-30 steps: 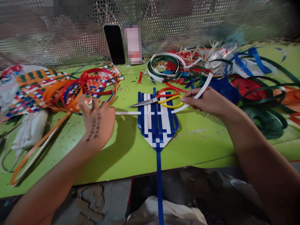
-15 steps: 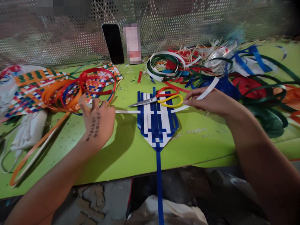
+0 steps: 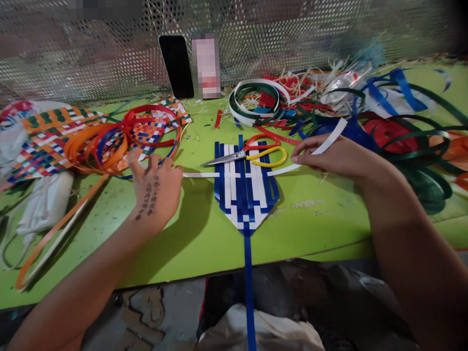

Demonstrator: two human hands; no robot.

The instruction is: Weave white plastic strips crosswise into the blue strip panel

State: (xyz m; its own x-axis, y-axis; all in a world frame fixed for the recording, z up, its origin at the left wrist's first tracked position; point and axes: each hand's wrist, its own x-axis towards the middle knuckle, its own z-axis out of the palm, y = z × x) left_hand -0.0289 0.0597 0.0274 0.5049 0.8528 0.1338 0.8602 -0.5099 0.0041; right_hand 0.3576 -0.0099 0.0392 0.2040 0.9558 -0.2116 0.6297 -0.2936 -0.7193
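The person's left hand [image 3: 157, 192] lies on the left with bent fingers; a white strip [image 3: 201, 175] runs up to it, but the back of the hand hides whether it grips the strip. The right hand [image 3: 322, 153] pinches the strip's other side between thumb and fingers, the loose end poking out above. Between the hands the strip crosses a blue-and-white woven piece [image 3: 243, 196], which lies mid-table with its point toward the near edge. From that point a blue strip [image 3: 249, 288] hangs over the edge of the green table [image 3: 318, 239]. Scissors [image 3: 244, 155] rest across the far part of the weave, blades pointing left.
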